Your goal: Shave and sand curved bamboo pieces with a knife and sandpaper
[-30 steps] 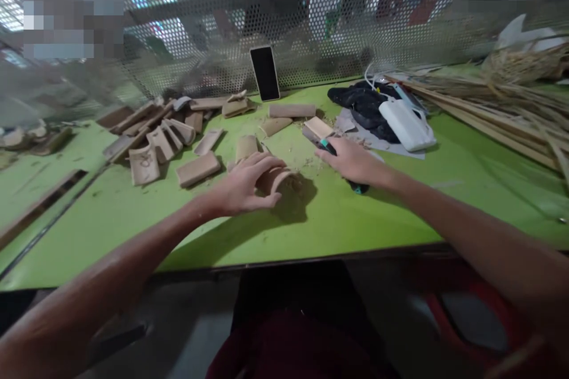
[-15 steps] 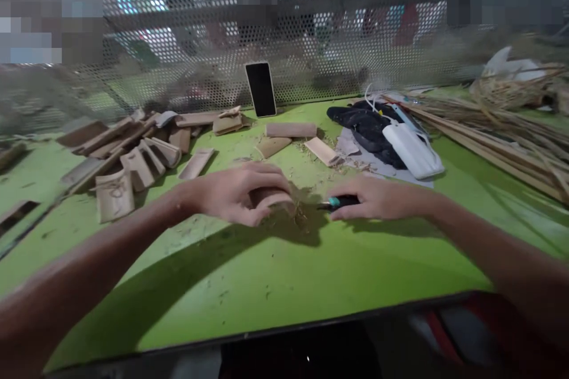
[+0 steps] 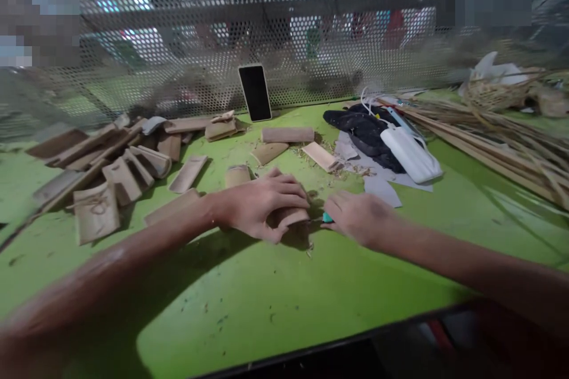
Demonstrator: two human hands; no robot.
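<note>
My left hand [image 3: 267,201] is closed over a curved piece of bamboo [image 3: 291,219], with the piece's pale cut end facing right. My right hand [image 3: 355,216] grips a knife [image 3: 328,218] whose handle shows a teal part; the thin tip points left, close to the bamboo's end. Whether the blade touches the bamboo I cannot tell. Small shavings [image 3: 310,249] lie just below that end. Behind my left wrist rests another bamboo piece [image 3: 237,175]. A rounded bamboo length [image 3: 287,134] and a flat pale piece [image 3: 320,156] lie beyond my hands.
Many split bamboo pieces [image 3: 120,180] are heaped at left on the green table [image 3: 249,302]. A phone [image 3: 255,93] leans against the perforated metal screen [image 3: 186,77]. At right are dark cloth [image 3: 355,133], a white power bank [image 3: 411,153], paper [image 3: 382,190] and long bamboo strips [image 3: 493,142].
My left hand and the bamboo have shifted slightly right and down. My right hand has turned over the knife handle, hiding more of it. The view has moved a little.
</note>
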